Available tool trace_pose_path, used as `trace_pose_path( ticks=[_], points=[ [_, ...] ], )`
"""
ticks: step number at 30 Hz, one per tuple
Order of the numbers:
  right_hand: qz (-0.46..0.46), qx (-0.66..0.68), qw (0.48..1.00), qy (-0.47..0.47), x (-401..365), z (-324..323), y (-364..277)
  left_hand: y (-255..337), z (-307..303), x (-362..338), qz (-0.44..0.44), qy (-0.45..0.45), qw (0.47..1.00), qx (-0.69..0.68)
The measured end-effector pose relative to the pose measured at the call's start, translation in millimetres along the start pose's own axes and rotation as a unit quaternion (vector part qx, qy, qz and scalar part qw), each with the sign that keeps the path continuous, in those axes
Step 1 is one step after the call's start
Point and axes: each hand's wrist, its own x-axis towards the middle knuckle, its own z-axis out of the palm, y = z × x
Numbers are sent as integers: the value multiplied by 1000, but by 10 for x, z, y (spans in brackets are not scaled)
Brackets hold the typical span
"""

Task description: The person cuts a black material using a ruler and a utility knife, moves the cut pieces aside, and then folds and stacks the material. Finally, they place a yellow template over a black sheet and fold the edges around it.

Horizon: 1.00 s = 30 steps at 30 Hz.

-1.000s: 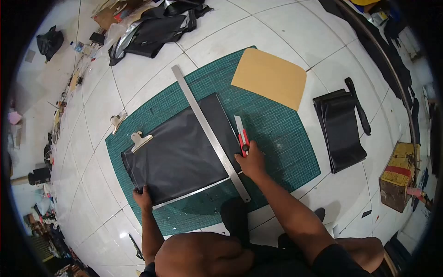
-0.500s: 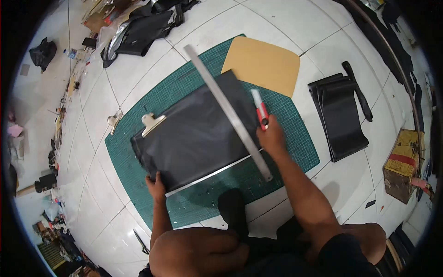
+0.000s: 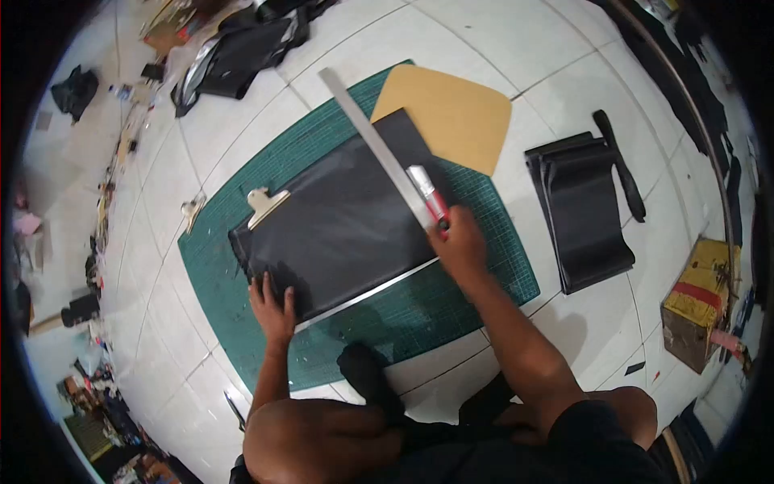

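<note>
Right hand (image 3: 463, 244): fingers wrapped round the red cutter (image 3: 436, 208), blade end pointing up and away. Ruler (image 3: 369, 133) ran diagonally across the black sheet (image 3: 339, 222), near end meeting the right hand; couldn't tell whether the fingers pinched it too. Left hand (image 3: 274, 313): fingers spread, on the sheet's near left corner. Sheet lay on the green mat (image 3: 427, 305), clip (image 3: 266, 206) on its far left edge, pale strip (image 3: 371, 293) along its near edge, far corner over the tan card (image 3: 455, 113). Mat carried a printed grid; ruler markings too blurred to read. On the floor (image 3: 484, 56) to the right: folded black piece (image 3: 584, 222), then yellow box (image 3: 700, 274) with a red band.
</note>
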Motion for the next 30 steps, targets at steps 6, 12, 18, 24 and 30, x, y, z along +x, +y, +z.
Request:
trace_pose_path(
  ticks=[6,12,18,24,30],
  points=[
    [-15,-53,998,-34,-428,-11,-118,353,266,-64,-4,-55,996,66],
    [-33,-66,996,-50,-592,-50,-99,263,382,-96,-6,-25,1000,13],
    [-6,-9,999,-32,-761,98,-200,232,393,-93,-8,-27,999,-19],
    [2,58,998,-22,-1252,617,-497,256,333,-87,-14,-33,999,-33],
    [-51,-31,998,-26,-1120,533,-586,239,308,-87,-8,-34,999,-34]
  ],
)
